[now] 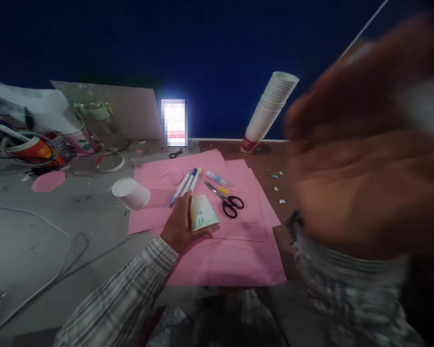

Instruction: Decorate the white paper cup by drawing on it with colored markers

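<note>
My left hand (181, 222) is wrapped round a white paper cup (203, 212) with green drawings on it, above the pink paper sheets (235, 260). Close to the camera, my right hand (365, 149) is raised at the right, large and blurred; its fingers are too smeared to read. Black-handled scissors (228, 200) lie on the paper to the right of the cup. Several markers (186, 185) lie just behind my left hand. A clear tube (217, 179) and a small yellow piece (223, 191) are beside the scissors.
A plain white cup (132, 193) stands left of the paper. Stacked paper cups (269, 113) lean against the blue wall. At the back left are a glass jar (103, 125), a tape roll (109, 162) and a red cup (34, 149). A cable (63, 236) crosses the grey table.
</note>
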A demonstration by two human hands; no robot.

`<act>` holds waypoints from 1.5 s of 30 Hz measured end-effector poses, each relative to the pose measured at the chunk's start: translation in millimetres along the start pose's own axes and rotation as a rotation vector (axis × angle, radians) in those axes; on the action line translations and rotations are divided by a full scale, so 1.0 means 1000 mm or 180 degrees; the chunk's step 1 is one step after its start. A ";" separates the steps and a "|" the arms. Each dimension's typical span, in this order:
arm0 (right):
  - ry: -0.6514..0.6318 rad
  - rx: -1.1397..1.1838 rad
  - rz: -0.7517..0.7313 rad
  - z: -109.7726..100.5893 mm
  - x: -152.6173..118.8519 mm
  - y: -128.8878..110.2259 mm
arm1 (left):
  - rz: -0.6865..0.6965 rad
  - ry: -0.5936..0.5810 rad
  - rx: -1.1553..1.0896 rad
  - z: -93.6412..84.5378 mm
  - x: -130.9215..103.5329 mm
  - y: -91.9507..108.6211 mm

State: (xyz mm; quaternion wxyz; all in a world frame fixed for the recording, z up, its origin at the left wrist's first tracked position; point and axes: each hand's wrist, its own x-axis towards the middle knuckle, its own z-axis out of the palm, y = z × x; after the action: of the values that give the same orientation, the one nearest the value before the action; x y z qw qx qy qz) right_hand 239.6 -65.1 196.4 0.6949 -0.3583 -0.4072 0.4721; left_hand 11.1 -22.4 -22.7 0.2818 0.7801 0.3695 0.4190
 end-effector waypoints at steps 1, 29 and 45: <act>-0.0054 0.0166 -0.0076 0.006 -0.004 0.013 | 0.0034 -0.0018 0.0018 0.000 0.000 -0.001; 0.0305 0.0000 0.0298 -0.023 -0.049 0.154 | 0.0130 -0.0118 0.0263 -0.002 0.001 0.006; 0.0523 -0.1103 0.0027 -0.026 -0.063 0.173 | 0.0064 -0.0224 0.0342 -0.006 0.003 0.014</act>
State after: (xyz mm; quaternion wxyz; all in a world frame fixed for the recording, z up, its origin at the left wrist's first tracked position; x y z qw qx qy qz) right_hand 186.4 -76.8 18.8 0.6518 -0.5116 -0.4228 0.3670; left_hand 11.7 -27.3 -7.5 0.2480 0.8121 0.3734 0.3737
